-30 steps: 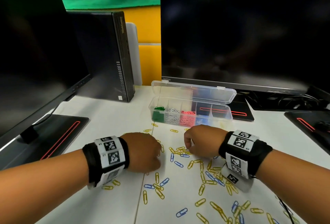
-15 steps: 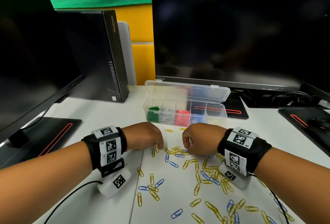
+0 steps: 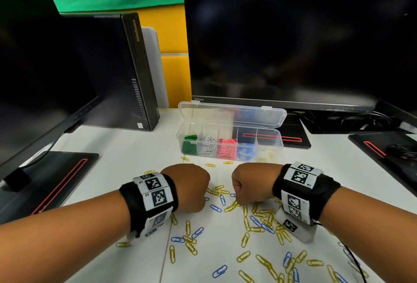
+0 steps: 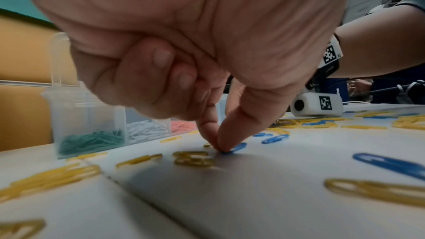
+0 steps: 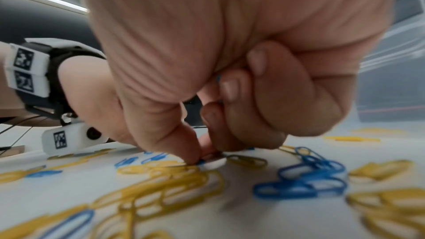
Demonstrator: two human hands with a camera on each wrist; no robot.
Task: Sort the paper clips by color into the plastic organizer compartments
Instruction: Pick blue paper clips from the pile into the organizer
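Observation:
Yellow and blue paper clips (image 3: pixel 259 219) lie scattered on the white table. The clear organizer (image 3: pixel 278 145) stands behind them with its lid open; it holds green, white, pink and blue clips in separate compartments. My left hand (image 3: pixel 187 185) is low over the table. In the left wrist view my left hand (image 4: pixel 217 144) pinches the end of a blue clip (image 4: pixel 238 147) between thumb and forefinger. My right hand (image 3: pixel 250 183) is curled beside it. In the right wrist view my right hand (image 5: pixel 202 155) pinches a blue clip (image 5: pixel 202 162) on the table, and a bit of blue shows inside the curled fingers (image 5: pixel 239 86).
A large monitor (image 3: pixel 293 39) stands right behind the organizer, and a second monitor (image 3: pixel 33 68) is at the left. A black computer tower (image 3: pixel 119 73) is at the back left. Black monitor bases (image 3: pixel 56 181) flank the work area. A cable (image 3: pixel 352 258) trails from my right wrist.
My left hand has shifted a little to the right, from the yellow clips onto a blue clip. My right hand has stayed almost in place, still curled over the clips.

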